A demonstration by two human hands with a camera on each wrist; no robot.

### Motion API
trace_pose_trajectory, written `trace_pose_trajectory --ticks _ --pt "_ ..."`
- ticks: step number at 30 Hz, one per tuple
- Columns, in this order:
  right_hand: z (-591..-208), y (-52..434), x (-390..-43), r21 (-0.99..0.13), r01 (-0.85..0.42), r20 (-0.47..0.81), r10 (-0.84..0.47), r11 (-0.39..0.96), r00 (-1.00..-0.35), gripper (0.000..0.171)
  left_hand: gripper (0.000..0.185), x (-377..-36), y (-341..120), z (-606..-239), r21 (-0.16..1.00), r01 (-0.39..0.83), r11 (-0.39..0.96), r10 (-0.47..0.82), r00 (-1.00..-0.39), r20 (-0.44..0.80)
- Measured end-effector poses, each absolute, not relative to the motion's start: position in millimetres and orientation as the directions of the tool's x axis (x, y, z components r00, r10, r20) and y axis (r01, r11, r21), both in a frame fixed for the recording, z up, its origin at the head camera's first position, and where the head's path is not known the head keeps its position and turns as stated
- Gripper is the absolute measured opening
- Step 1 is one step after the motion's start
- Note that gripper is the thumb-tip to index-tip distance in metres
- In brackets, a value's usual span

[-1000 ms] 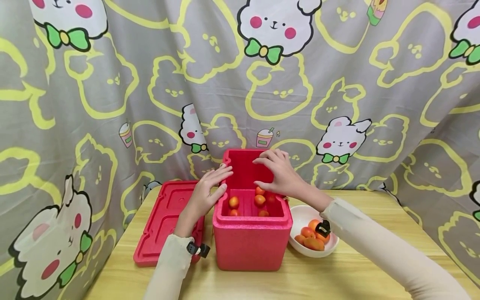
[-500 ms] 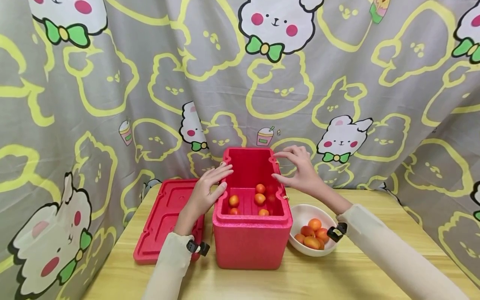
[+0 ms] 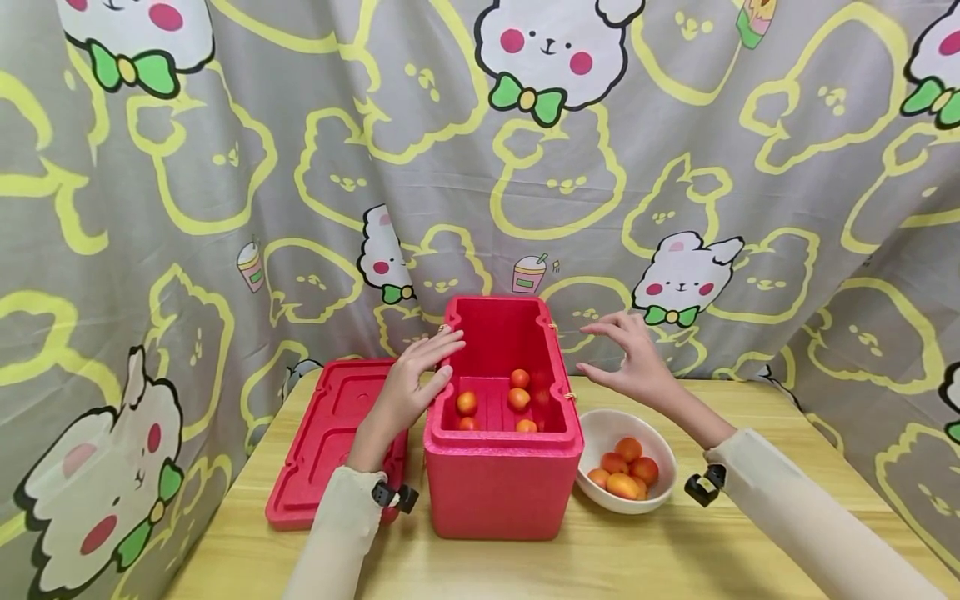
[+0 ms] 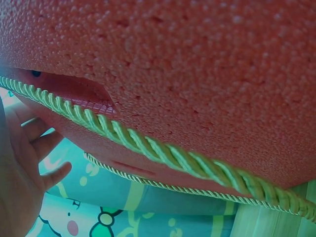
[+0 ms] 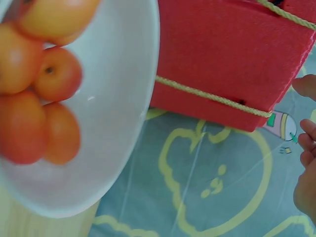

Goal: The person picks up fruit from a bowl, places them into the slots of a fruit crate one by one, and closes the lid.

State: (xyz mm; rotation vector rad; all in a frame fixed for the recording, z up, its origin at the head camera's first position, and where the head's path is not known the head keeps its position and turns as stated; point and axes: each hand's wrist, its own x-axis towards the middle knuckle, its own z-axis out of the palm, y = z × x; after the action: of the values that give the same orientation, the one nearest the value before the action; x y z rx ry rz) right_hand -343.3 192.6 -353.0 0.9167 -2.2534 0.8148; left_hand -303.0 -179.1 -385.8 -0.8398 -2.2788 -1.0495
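Observation:
A red foam box (image 3: 502,479) stands open on the table, with several small orange fruits (image 3: 518,398) on its floor. My left hand (image 3: 414,377) rests with straight fingers against the box's left rim; the left wrist view shows the box wall (image 4: 197,74) and a green cord (image 4: 148,145) close up. My right hand (image 3: 630,360) hovers open and empty to the right of the box, above a white bowl (image 3: 592,433) holding several orange fruits (image 3: 622,471). The right wrist view shows the bowl (image 5: 118,123), its fruits (image 5: 49,79) and the box side (image 5: 222,54).
The red box lid (image 3: 322,446) lies flat on the wooden table (image 3: 750,517) left of the box. A grey cartoon-print curtain (image 3: 225,167) hangs close behind and around the table. Bare table lies in front and to the right.
My right hand has drawn out from over the box's inside and moved right, now past the right rim above the bowl. My left hand has stayed on the left rim.

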Motion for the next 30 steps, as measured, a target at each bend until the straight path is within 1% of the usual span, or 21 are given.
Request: trace_pose_trajectory --ticks 6,10,14,23,25,30 --pt "-367 206 -342 -0.278 -0.772 0.669 -0.462 0.571 -0.582 0.052 0.048 -304 -179 -387 0.486 0.704 0.518 0.325 -0.688 0.649" --pt "-378 215 -340 -0.250 -0.785 0.632 -0.518 0.567 -0.576 0.054 0.048 -304 -179 -387 0.484 0.705 0.519 0.326 -0.686 0.650" --pt "-387 224 -336 -0.241 -0.782 0.566 -0.571 0.575 -0.595 0.056 0.048 -304 -180 -387 0.482 0.706 0.518 0.329 -0.685 0.650" --pt "-403 238 -328 -0.259 -0.747 0.395 -0.638 0.613 -0.661 0.047 0.048 -303 -180 -388 0.483 0.710 0.512 0.329 -0.682 0.654" --pt "-407 241 -326 -0.244 -0.754 0.382 -0.654 0.610 -0.653 0.044 0.049 -303 -180 -388 0.482 0.710 0.514 0.330 -0.682 0.653" --pt "-413 246 -324 -0.186 -0.793 0.383 -0.700 0.581 -0.603 0.040 0.049 -304 -180 -387 0.480 0.714 0.511 0.332 -0.678 0.655"
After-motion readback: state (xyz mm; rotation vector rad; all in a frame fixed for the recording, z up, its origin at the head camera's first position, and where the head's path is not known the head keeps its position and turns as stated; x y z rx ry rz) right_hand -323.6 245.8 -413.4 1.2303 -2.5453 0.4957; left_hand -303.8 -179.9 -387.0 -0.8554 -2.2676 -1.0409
